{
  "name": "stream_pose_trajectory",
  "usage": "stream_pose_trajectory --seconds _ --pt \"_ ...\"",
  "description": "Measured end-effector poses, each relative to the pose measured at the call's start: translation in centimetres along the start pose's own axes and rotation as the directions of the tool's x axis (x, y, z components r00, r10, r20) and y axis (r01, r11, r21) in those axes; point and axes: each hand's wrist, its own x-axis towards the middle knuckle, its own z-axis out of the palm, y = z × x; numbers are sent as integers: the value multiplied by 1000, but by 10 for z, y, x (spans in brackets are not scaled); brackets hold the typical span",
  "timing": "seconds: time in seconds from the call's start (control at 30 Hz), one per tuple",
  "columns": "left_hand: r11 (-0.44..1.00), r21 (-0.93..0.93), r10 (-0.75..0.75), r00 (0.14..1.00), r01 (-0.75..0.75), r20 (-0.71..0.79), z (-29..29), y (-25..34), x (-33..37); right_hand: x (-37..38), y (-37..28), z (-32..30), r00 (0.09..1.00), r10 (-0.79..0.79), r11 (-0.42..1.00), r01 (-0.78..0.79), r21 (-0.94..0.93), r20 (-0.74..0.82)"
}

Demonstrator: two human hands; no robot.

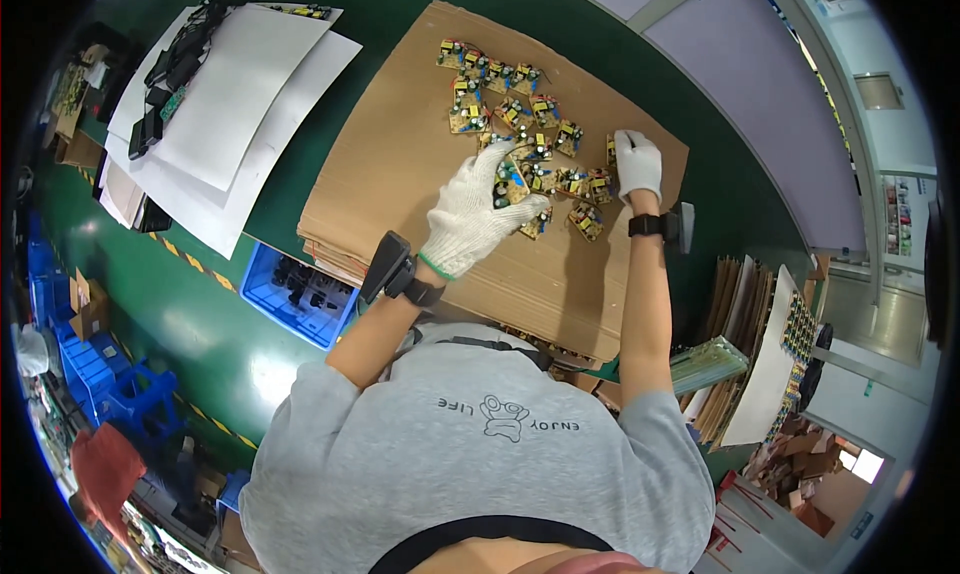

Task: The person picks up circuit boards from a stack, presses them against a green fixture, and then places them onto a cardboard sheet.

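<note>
My left hand (466, 214), in a white knit glove with a green cuff edge, has its thumb and fingers around a small circuit board (511, 181) with yellow, blue and green parts. Several similar circuit boards (541, 110) lie scattered around it on a brown cardboard sheet (400, 114). Toward the right edge of that sheet, my right hand (638, 164), gloved as well, is closed with its fingers at another circuit board (611, 150), mostly hidden by the glove. A dark device is strapped to each wrist.
White sheets (240, 84) with black adapters and cables (180, 64) on them lie at the left. A blue bin (270, 309) holding black parts stands below. Upright cardboard pieces (730, 324) are at the right. Farther left are blue stools (140, 399) and a person in red (105, 474).
</note>
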Motion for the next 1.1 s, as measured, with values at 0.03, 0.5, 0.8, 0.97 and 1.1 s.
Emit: stream_pose_trajectory --seconds 0.03,0.5,0.8,0.97,1.1 --pt "1000 11 8 1000 -9 17 2 1 2 -1 2 -4 1000 4 1000 -4 -2 -1" --pt "984 161 83 997 -83 7 19 -8 9 8 -55 -20 912 356 911 -387 143 204" --pt "962 201 201 977 -184 -68 24 -4 26 0 -108 -53 952 295 948 -281 -148 81" --pt "812 394 485 874 -431 -44 44 1 50 -11 -179 -61 921 254 841 -361 404 294" --pt "826 209 537 843 -523 -16 51 15 71 -1 -151 -46 895 336 468 -429 773 293"
